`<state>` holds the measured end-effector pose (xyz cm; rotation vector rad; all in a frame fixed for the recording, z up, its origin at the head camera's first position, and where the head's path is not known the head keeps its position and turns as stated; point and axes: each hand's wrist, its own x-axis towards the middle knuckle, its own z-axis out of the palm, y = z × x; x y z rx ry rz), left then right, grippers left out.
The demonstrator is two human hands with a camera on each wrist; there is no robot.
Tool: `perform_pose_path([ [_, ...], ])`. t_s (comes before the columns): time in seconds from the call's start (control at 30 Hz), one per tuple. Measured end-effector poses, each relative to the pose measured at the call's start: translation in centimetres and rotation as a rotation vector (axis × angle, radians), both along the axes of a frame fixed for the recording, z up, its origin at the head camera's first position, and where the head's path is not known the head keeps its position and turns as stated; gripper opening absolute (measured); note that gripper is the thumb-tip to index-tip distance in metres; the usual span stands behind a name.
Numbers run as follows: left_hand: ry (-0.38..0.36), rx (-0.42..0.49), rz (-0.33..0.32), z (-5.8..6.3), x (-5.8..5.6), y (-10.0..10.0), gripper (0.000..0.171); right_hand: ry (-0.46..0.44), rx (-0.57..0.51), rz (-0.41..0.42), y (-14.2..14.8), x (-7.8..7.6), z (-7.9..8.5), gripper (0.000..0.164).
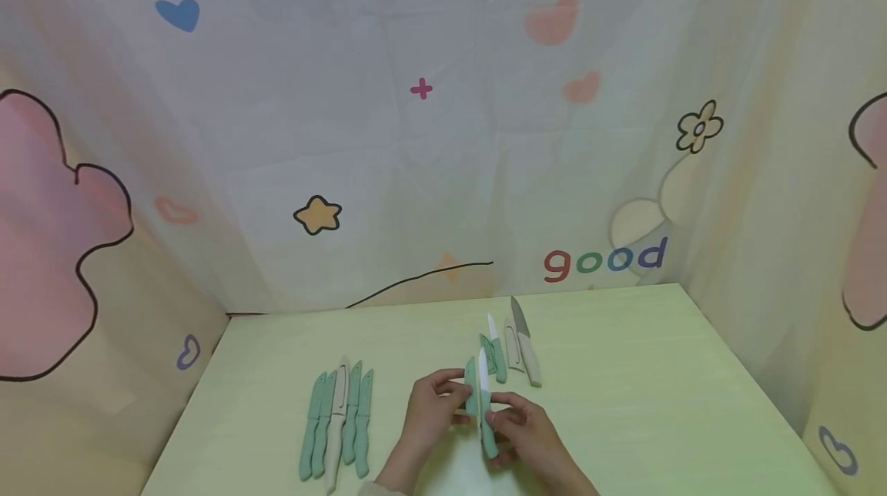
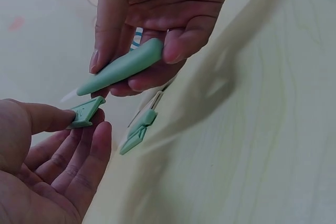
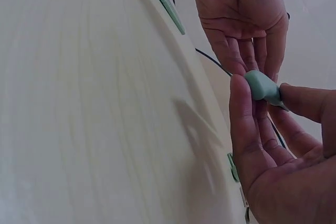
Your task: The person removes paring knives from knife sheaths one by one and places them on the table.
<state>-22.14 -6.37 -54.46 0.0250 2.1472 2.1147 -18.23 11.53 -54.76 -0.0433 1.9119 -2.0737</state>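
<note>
Between thumb and fingers my left hand point(image 1: 436, 407) pinches a green knife sheath point(image 2: 86, 113). My right hand point(image 1: 523, 430) grips the green handle of a small knife point(image 1: 489, 434), whose white blade points away from me. Blade and sheath are side by side and apart, above the table. Just beyond the hands lie a second green knife point(image 1: 497, 361) with a white blade and its green sheath point(image 1: 487, 350). Right of those are a beige-handled knife point(image 1: 530, 361) with a grey blade and a beige sheath point(image 1: 513, 348).
On the left of the pale table point(image 1: 624, 403) several sheathed knives lie in a row: green ones point(image 1: 310, 434) around a longer beige one point(image 1: 336, 434). A printed cloth point(image 1: 416, 172) hangs behind the table and along both sides.
</note>
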Motion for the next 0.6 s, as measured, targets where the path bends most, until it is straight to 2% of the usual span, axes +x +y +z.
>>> perform_pose_path([
  [0.07, -0.001, -0.006, -0.002, 0.3, 0.2, 0.1, 0.027, 0.000, -0.011, -0.003, 0.1, -0.1, 0.0, 0.042],
  [0.13, -0.004, -0.017, -0.005, 1.3, 0.8, 0.2, 0.027, -0.004, -0.022, -0.004, 0.1, -0.3, 0.1, 0.042],
  [0.37, 0.001, -0.005, -0.018, 0.7, 1.1, 0.1, 0.026, -0.003, -0.017, -0.010, 0.1, -1.0, 0.1, 0.043],
  [0.5, 0.014, 0.002, -0.040, 2.8, 2.3, 0.0, 0.027, 0.009, -0.010, -0.023, -0.1, -1.2, 0.4, 0.044],
  [0.6, 0.013, 0.001, -0.047, 3.1, 2.4, -0.1, 0.028, 0.013, -0.001, -0.026, -0.2, -1.3, 0.6, 0.044],
])
